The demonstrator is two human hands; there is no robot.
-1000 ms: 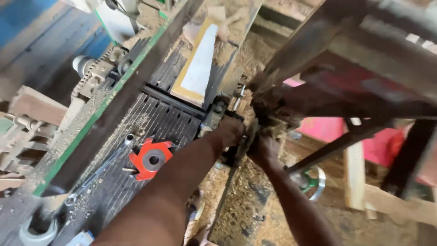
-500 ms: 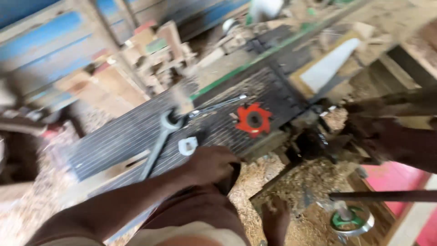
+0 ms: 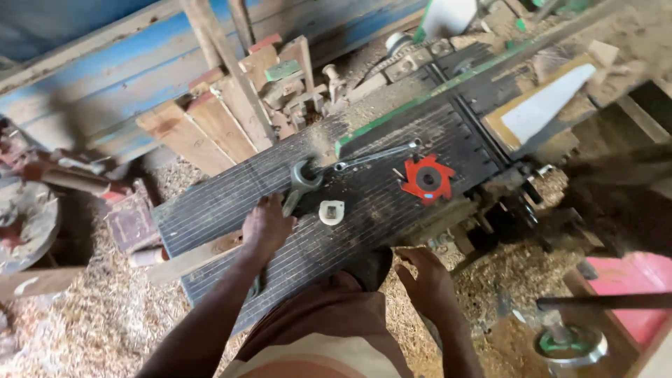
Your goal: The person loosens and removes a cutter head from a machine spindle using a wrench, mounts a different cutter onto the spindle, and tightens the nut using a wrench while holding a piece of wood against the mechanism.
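Observation:
My left hand (image 3: 266, 227) rests on the ribbed black machine table (image 3: 203, 210), fingers curled over the handle of a large open-end wrench (image 3: 302, 178) whose jaw points away from me. A small white square piece (image 3: 331, 211) lies just right of that hand. Further right are a slim ring wrench (image 3: 374, 155) and a red toothed cutter head (image 3: 427, 178). My right hand (image 3: 427, 283) hangs below the table's near edge with its fingers apart and nothing in it, close to my dark-clad knee.
Stacked wooden blocks and planks (image 3: 224, 119) lean against a blue wall behind the table. A white-faced board (image 3: 542, 108) lies at the far right. Sawdust covers the floor. A green handwheel (image 3: 568, 344) and a pink object (image 3: 630, 287) sit at the lower right.
The view has swung left from the machine's side onto the table. My left hand has moved up onto the large wrench, and my right hand has come away from the machine.

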